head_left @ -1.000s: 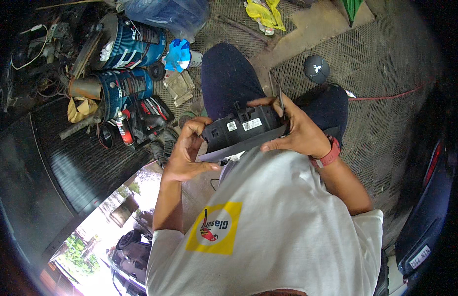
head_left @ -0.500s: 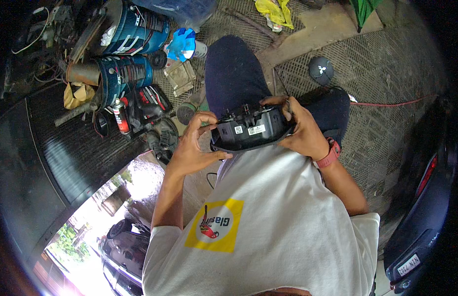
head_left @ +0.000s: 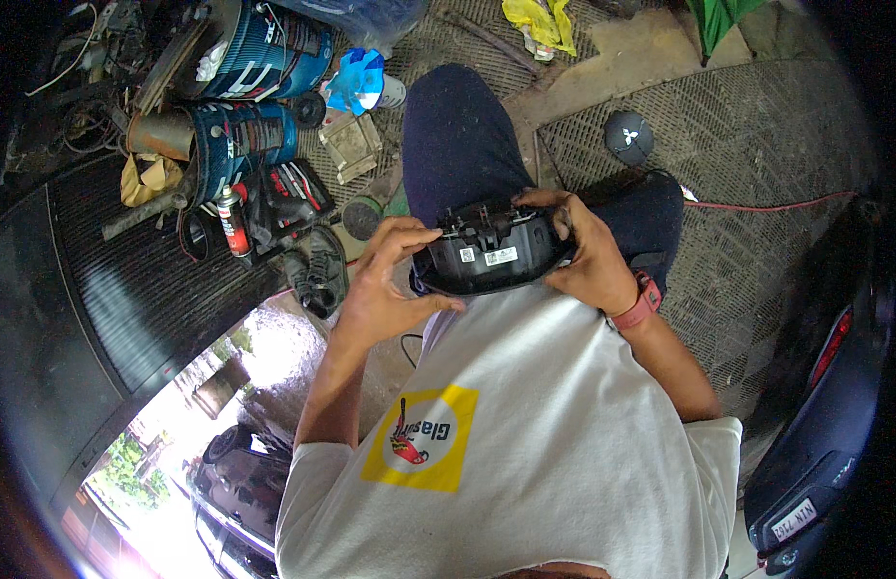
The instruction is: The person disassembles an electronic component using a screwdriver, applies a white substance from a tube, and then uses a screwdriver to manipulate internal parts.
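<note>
A black plastic housing (head_left: 488,253) with two small white code labels and metal fittings along its top edge is held over my lap. My left hand (head_left: 390,280) grips its left end, fingertips on the upper rim and thumb beside the lower edge. My right hand (head_left: 597,261) holds the right end, with fingers curled over the top corner and thumb at the lower edge; a red watch (head_left: 641,304) is on that wrist. The housing's underside is hidden.
Blue drums (head_left: 260,48), a spray can (head_left: 235,222), shoes (head_left: 317,270) and scrap lie left on the mats. A round black cap-like object (head_left: 629,135), red hose (head_left: 766,201), yellow plastic (head_left: 539,24) and green fabric (head_left: 723,24) lie ahead. A dark vehicle bumper (head_left: 805,454) is right.
The housing has tilted, showing more of its fittings and side, and sits slightly farther right. My left hand has moved a little right with it and its fingers have shifted along the upper rim.
</note>
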Demonstrator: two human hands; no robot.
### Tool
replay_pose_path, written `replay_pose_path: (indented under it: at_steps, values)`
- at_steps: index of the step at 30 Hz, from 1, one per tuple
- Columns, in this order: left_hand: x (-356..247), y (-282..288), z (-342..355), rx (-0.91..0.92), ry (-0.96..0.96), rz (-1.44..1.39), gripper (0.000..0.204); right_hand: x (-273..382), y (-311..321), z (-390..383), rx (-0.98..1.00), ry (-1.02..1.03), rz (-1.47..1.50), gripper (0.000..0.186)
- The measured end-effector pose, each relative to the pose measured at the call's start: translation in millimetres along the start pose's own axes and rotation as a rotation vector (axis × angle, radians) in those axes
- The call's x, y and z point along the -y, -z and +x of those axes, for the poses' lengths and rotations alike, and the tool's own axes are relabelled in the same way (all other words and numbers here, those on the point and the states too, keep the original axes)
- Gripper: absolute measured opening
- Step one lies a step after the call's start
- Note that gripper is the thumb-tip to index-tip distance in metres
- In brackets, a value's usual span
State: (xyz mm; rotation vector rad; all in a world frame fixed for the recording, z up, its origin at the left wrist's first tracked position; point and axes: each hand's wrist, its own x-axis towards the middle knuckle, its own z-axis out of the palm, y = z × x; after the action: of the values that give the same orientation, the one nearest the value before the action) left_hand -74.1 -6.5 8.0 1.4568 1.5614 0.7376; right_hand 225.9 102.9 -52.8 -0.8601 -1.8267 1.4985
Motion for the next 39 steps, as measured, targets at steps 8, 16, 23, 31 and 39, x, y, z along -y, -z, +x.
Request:
replay_pose_path:
  at_steps: [8,16,23,31,39]
  values:
    - [-52.4,11.9,9.9,-0.099,-0.009,0.141,0.106,35.0,-5.4,18.4,0.069,-0.090,-0.110,0.087]
    - [-88.8,14.1,22.3,-0.018,-0.060,0.396,0.080,62.5,-19.2,32.9,0.127,-0.031,-0.243,0.090]
    - [-90.0,25.7,20.2,0.039,0.013,0.372,0.072,69.9,-5.4,36.6,0.175,-0.084,0.064,0.084]
    - [-91.1,36.1,22.6,0.128,0.099,0.317,0.074,62.6,-2.4,35.5,0.175,-0.109,0.010,0.077]
    - [-69.1,49.7,12.1,0.088,0.117,0.146,0.073,43.1,-9.3,31.0,0.132,0.017,0.105,0.075]
